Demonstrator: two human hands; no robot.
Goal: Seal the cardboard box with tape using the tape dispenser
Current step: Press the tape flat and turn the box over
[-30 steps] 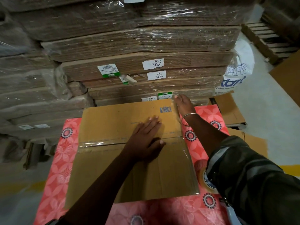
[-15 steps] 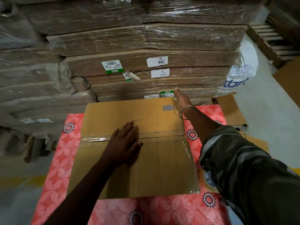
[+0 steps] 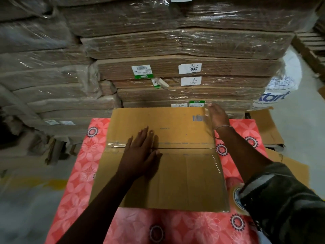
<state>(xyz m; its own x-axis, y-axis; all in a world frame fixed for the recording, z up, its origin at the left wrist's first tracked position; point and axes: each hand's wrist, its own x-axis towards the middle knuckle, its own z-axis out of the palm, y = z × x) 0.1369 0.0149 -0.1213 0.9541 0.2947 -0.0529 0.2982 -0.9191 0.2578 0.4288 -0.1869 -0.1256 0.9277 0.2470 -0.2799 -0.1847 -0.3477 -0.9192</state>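
Cardboard box point(image 3: 175, 176) lies flat-topped on a table covered with a pink floral cloth point(image 3: 79, 173), its two top flaps meeting at a centre seam that runs left to right. Clear tape point(image 3: 114, 146) already covers the seam on the left part of the box, and a second clear strip point(image 3: 217, 162) runs along the box's right edge from near corner to far corner. Left hand point(image 3: 140, 154) rests flat on the box top across the seam, left of the box's middle, fingers straight and together, thumb out to the side, holding nothing. Right hand point(image 3: 217, 116) sits at the box's far right corner, next to the printed barcode point(image 3: 198, 118), palm down on the end of the edge strip; whether the fingers are curled over the far edge or merely pressing, cannot tell. A thin metal bangle point(image 3: 222, 127) circles that wrist. A roll of tape point(image 3: 236, 198) lies on the cloth just beside the box's near right corner, mostly hidden under the right sleeve point(image 3: 284, 199); whether it sits in a dispenser cannot be told. Beyond the box's far edge, touching or very nearly so, stands a stack of shrink-wrapped flat cardboard point(image 3: 175, 50) with white handwritten labels point(image 3: 190, 68). A white printed bag point(image 3: 279, 92) sits to the right of that stack.
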